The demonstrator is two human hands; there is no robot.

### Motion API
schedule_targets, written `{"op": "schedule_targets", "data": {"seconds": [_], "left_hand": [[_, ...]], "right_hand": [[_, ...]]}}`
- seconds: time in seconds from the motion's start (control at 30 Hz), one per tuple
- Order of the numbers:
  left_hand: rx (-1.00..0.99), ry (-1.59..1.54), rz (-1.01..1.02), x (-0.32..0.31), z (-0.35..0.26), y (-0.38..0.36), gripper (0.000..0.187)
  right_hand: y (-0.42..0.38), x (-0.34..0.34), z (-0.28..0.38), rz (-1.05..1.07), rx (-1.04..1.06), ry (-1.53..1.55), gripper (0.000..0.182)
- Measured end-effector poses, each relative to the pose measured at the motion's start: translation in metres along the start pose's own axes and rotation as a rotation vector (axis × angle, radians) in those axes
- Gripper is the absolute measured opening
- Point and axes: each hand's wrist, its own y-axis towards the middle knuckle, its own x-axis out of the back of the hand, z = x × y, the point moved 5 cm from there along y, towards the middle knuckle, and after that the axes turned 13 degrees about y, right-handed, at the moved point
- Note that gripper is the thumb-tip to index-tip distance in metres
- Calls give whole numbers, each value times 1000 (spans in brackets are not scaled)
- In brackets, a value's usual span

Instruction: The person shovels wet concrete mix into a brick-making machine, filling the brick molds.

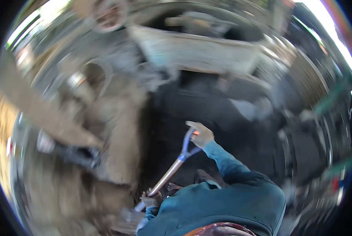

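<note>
My right hand (202, 135) is closed on the blue D-shaped grip of a shovel (168, 175), out in front of my body. Lower on the wooden shaft, my left hand (152, 197) wraps around it, close to the blade end. From the grip the shovel slants down to the left. Its blade is a pale smear at the lower left, partly behind my left hand and sleeve. One bare foot (174, 186) shows beside the shaft, over dark ground (168, 133).
A long pale trough (195, 49) stands ahead. To the left lie a heap of brown-grey earth (123, 137), a slanting plank (46, 106) and a round container (97, 76). A pale lump (250, 108) sits front right. Motion blurs most surroundings.
</note>
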Motion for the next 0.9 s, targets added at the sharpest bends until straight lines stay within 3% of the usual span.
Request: {"op": "schedule_targets", "data": {"seconds": [0.03,0.07,0.1,0.13,0.17,0.2,0.27,0.33,0.47,0.5,0.53,0.6,0.63,0.67,0.7,0.73,0.8,0.87,0.9], "left_hand": [[80,121,-12,-22,18,-24,32],[161,239,-14,-48,35,-54,37],[229,501,272,-39,56,-40,44],[250,557,140,-52,56,-38,45],[254,632,60,-59,61,-39,45],[261,716,40,-70,65,-38,45],[309,851,44,-94,75,-35,46],[300,987,56,-104,132,-66,47],[302,1230,122,-121,239,-114,49],[582,1334,165,-127,248,-80,47],[494,1334,270,-132,271,-92,40],[309,1306,468,-153,320,-142,26],[506,1177,386,-161,343,-143,22],[693,1046,293,-166,365,-153,17],[709,1087,400,-187,384,-212,13],[807,1054,429,-198,398,-238,16],[868,1215,477,-210,428,-247,14],[994,1391,638,-229,455,-296,13],[1093,1371,821,-227,480,-286,15]], "right_hand": [[-8,15,5,-75,79,-18,61],[-21,44,-3,-17,41,27,63],[-36,75,-26,-26,121,57,66],[-44,93,-16,25,59,63,63],[-56,102,-11,-46,198,49,64],[-66,106,-11,-116,286,46,58],[-82,114,4,-231,258,105,45],[-140,189,-37,-393,148,181,28],[-278,275,-186,-737,-102,461,28],[-317,291,-207,-803,-277,471,28],[-356,302,-240,-829,-343,364,32],[-446,315,-265,-839,-688,158,40],[-493,301,-309,-817,-876,326,43],[-541,288,-323,-882,-885,238,41],[-578,281,-290,-856,-1025,181,35],[-613,258,-286,-783,-1194,324,27],[-669,206,-245,-860,-1238,148,28],[-710,129,-206,-1288,-1227,211,32],[-719,95,-185,-1291,-1325,299,31]]}}
